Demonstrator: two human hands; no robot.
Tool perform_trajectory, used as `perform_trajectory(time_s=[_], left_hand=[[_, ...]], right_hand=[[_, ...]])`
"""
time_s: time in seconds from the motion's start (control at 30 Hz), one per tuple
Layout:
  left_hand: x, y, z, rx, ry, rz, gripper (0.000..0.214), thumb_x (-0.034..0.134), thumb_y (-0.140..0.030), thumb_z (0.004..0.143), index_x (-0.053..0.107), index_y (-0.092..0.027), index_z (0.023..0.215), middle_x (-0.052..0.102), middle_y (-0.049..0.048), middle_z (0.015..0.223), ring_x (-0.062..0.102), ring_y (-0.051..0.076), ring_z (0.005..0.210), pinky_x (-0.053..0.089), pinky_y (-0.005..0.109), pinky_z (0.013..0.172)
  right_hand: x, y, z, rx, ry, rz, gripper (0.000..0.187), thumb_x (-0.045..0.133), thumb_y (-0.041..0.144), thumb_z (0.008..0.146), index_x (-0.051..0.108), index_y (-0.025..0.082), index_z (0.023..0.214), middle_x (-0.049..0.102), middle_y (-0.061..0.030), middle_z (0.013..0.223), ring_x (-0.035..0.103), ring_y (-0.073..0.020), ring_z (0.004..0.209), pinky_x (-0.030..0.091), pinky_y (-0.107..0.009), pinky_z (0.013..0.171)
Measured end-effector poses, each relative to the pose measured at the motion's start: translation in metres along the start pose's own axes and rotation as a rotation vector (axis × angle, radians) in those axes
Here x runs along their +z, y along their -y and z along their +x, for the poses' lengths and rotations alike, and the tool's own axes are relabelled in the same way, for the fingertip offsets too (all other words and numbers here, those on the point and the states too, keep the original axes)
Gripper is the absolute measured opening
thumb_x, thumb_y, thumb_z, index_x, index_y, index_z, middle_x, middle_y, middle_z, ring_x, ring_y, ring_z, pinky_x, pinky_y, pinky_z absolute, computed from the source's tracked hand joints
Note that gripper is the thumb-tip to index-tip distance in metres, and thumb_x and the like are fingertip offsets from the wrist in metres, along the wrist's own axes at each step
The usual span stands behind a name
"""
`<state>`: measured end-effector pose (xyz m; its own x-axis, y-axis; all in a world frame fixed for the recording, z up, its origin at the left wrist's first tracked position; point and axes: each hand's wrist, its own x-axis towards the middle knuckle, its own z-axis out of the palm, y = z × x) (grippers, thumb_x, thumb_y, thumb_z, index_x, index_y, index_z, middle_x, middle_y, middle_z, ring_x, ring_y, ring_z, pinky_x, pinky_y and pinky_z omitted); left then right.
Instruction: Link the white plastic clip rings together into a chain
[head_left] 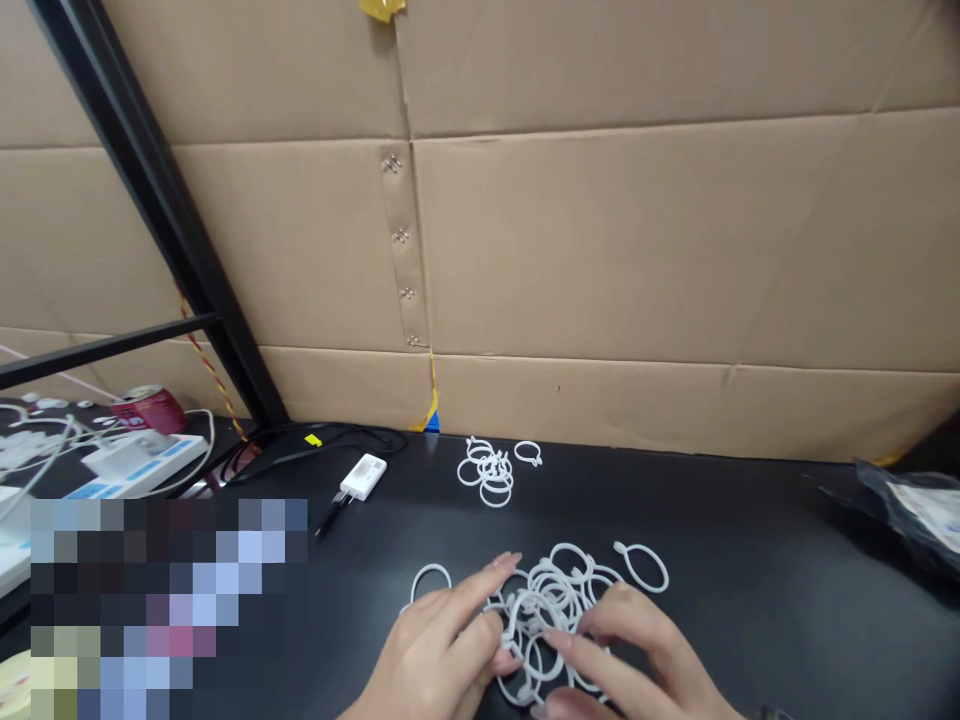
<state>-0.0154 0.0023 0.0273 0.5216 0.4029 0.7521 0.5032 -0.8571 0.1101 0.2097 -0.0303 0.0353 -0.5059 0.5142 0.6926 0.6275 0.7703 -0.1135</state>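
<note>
Your left hand [442,650] and right hand [637,660] meet at the near edge of the bench [750,560], about midway along it, both laid over the tangle of rings [551,600]. The fingers of each hand are loosely spread with the tips down among the loops. Whether either hand has a ring pinched, you cannot tell from this view.

Judging by their look, these rings are light, thin plastic: springy rather than stiff, smooth enough to slip, and apt to hook one another, so lifting one may drag its neighbours. The small tab on each loop looks like the surest place to take hold, with thumb and fingertip.

They are white, open hoops, each with a little knob or clasp on the rim, heaped so that many overlap. A single ring [430,577] lies just beside your left fingers, and a tabbed ring [643,565] sits at the tangle's far right side.

Farther in, toward the bench's far edge, lies a smaller cluster [487,470] with a lone ring [528,454] just beside it. Left of those is a white adapter [364,476] on a black cable [330,440]. A cardboard wall [600,250] stands along the far edge.
</note>
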Motion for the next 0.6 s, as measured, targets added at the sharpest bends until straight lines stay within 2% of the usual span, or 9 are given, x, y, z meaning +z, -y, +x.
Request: perform_trajectory(time_s=[0.07,0.17,0.23,0.3,0.37,0.43,0.5,0.6], left_hand=[[0.001,-0.001,0.0,-0.01,0.023,0.019,0.041,0.031,-0.024,0.099,0.057,-0.015,0.069,0.069,0.0195,0.109,0.072,0.017,0.062,0.056,0.026,0.05],[0.002,-0.003,-0.001,-0.022,0.054,0.062,0.037,0.034,-0.019,0.096,0.061,-0.015,0.071,0.069,0.0179,0.11,0.07,0.015,0.057,0.057,0.024,0.05],[0.004,-0.005,-0.002,-0.043,0.067,0.085,0.033,0.035,-0.019,0.094,0.065,-0.017,0.081,0.07,0.0145,0.111,0.07,0.014,0.056,0.057,0.022,0.049],[0.007,-0.006,-0.004,-0.125,0.091,0.057,0.031,0.034,-0.021,0.094,0.064,-0.019,0.1,0.073,0.0094,0.104,0.07,0.012,0.055,0.057,0.018,0.048],[0.009,-0.006,-0.007,-0.234,0.13,0.0,0.034,0.035,-0.022,0.092,0.056,-0.02,0.119,0.075,0.0046,0.095,0.07,0.01,0.055,0.056,0.014,0.049],[0.012,-0.006,-0.01,-0.286,0.16,-0.02,0.038,0.038,-0.023,0.09,0.05,-0.02,0.126,0.075,0.0032,0.094,0.071,0.011,0.059,0.057,0.015,0.052],[0.013,-0.006,-0.012,-0.215,0.163,0.009,0.033,0.039,-0.022,0.089,0.057,-0.02,0.116,0.073,0.0076,0.104,0.072,0.014,0.063,0.058,0.019,0.053],[0.013,-0.005,-0.011,-0.038,0.158,0.048,0.029,0.037,-0.021,0.09,0.064,-0.016,0.08,0.066,0.0179,0.116,0.071,0.017,0.061,0.058,0.025,0.051]], right_hand=[[-0.002,-0.002,0.004,0.015,0.033,-0.006,0.052,0.07,0.04,0.078,0.051,0.02,0.122,0.067,-0.0097,0.098,0.064,-0.0226,0.09,0.052,-0.031,0.078],[-0.001,-0.004,0.016,0.014,0.163,-0.038,0.064,0.069,0.054,0.073,0.052,0.015,0.12,0.067,-0.0134,0.103,0.064,-0.0254,0.09,0.053,-0.033,0.074],[0.001,-0.003,0.023,0.014,0.217,-0.064,0.056,0.066,0.055,0.074,0.056,0.016,0.113,0.07,-0.0116,0.098,0.066,-0.0251,0.083,0.052,-0.035,0.071],[0.002,-0.001,0.027,0.001,0.235,-0.07,0.048,0.064,0.054,0.077,0.06,0.016,0.106,0.072,-0.0088,0.091,0.067,-0.0239,0.075,0.049,-0.035,0.069],[0.003,0.002,0.027,-0.015,0.241,-0.055,0.045,0.062,0.054,0.079,0.061,0.016,0.104,0.074,-0.007,0.088,0.067,-0.0234,0.073,0.047,-0.036,0.071],[0.004,0.004,0.024,-0.001,0.236,-0.035,0.043,0.06,0.054,0.081,0.061,0.018,0.104,0.074,-0.0055,0.088,0.068,-0.0225,0.074,0.045,-0.036,0.074],[0.005,0.007,0.022,0.03,0.234,-0.015,0.039,0.056,0.053,0.084,0.061,0.019,0.103,0.074,-0.0041,0.09,0.067,-0.0212,0.074,0.044,-0.035,0.076],[0.009,0.009,0.019,0.061,0.231,-0.012,0.039,0.044,0.051,0.091,0.061,0.019,0.104,0.073,-0.0055,0.092,0.066,-0.0216,0.076,0.042,-0.037,0.079]])
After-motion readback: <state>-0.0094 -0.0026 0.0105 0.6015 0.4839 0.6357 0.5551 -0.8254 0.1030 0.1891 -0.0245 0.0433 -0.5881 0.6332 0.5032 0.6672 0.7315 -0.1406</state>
